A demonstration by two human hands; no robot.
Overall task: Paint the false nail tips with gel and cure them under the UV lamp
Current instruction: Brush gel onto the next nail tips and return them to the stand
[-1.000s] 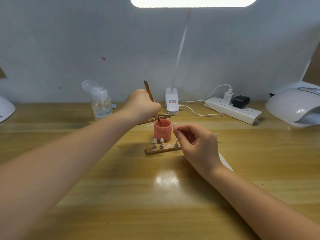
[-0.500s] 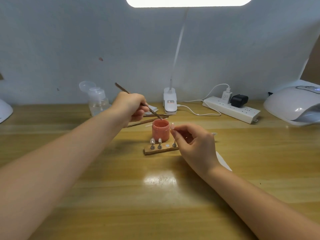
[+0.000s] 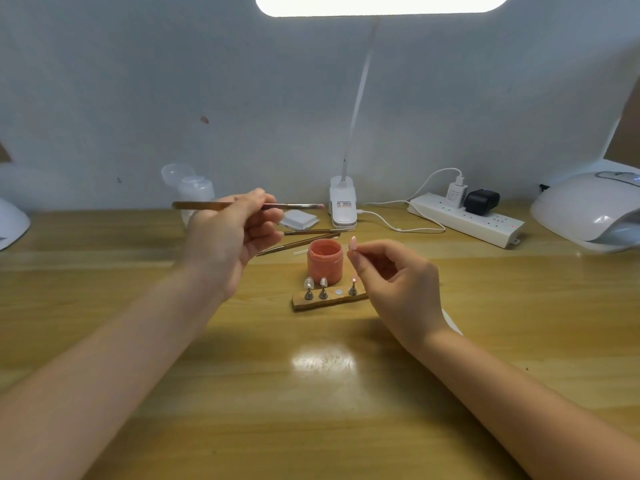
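My left hand grips a thin brown brush held level, its pink-tipped bristles pointing right, above and behind the jar. An open pink gel jar stands mid-table. My right hand pinches a small stand with a pink false nail tip just right of the jar's rim. In front of the jar lies a wooden holder carrying three small metal stands, two with pale nail tips. A white UV lamp sits at the far right.
Two more brushes lie behind the jar beside a white pad stack. A clear pump bottle, a desk lamp base with cable, and a power strip line the wall. Another white object sits far left.
My left hand lifted the brush out of the jar, swung it from upright to level and moved left and up. My right hand kept the nail tip beside the jar.
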